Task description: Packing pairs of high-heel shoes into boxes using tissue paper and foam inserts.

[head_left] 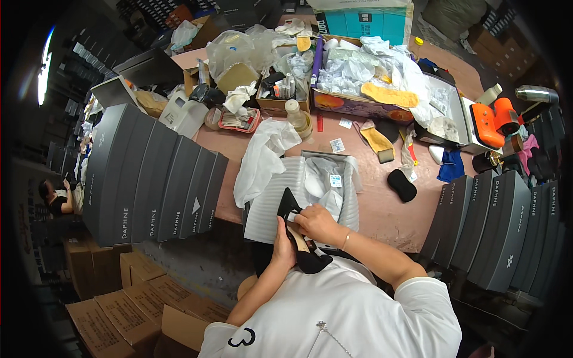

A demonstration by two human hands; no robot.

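Observation:
A black pointed shoe with a beige insole (296, 237) is held up close to my body, toe pointing away. My left hand (283, 246) is closed around its left side. My right hand (319, 224) has its fingers bent together at the shoe's opening behind the toe; a whitish bit shows by the fingertips, too small to name. Just beyond lies an open grey shoebox (322, 154), lined with a ribbed white foam sheet (261, 206). In it is a white-wrapped thing (314, 186) with a label. Crumpled white tissue paper (258, 161) lies across the box's left part.
Grey shoeboxes (140, 179) are stacked at the left, and more shoeboxes (489, 230) at the right. Behind stand a carton of white paper (358, 98), a bottle (294, 113) and an orange tool (486, 125). A black oval pad (401, 185) lies right on the pink table (373, 206).

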